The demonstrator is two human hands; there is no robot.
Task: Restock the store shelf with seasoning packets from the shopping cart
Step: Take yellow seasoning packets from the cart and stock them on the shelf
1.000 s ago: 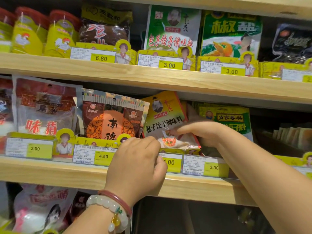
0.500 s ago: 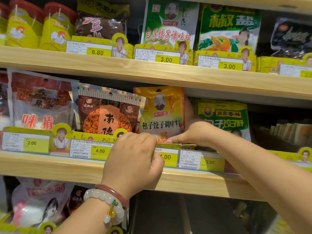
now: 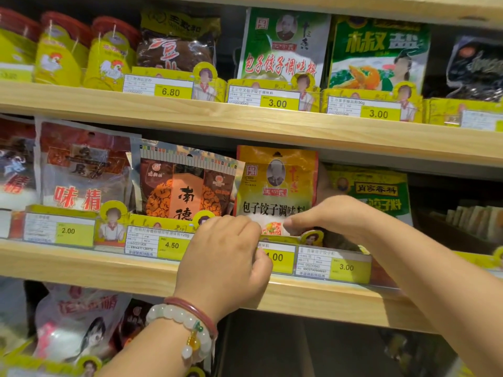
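Observation:
A yellow-orange seasoning packet (image 3: 276, 183) stands upright on the middle wooden shelf (image 3: 114, 270), between a brown packet (image 3: 185, 186) and a green packet (image 3: 381, 194). My right hand (image 3: 334, 216) reaches in from the right, with its thumb on the packet's lower front and its fingers behind the right edge. My left hand (image 3: 226, 259), with bracelets on the wrist, is curled at the shelf's front lip by the price tags, its fingertips at the packet's lower left corner. The shopping cart is out of view.
The upper shelf (image 3: 245, 123) carries yellow chicken-logo tubs (image 3: 62, 58), a green packet of the same brand (image 3: 283, 47) and a pepper-salt packet (image 3: 378, 55). Yellow price tags line each shelf edge. A red-and-white packet (image 3: 81, 175) stands at the left. More bags sit below.
The yellow-orange packet was tilted to the left and now stands straight upright in its slot. My right hand has slid along with it; my left hand stays at the shelf lip.

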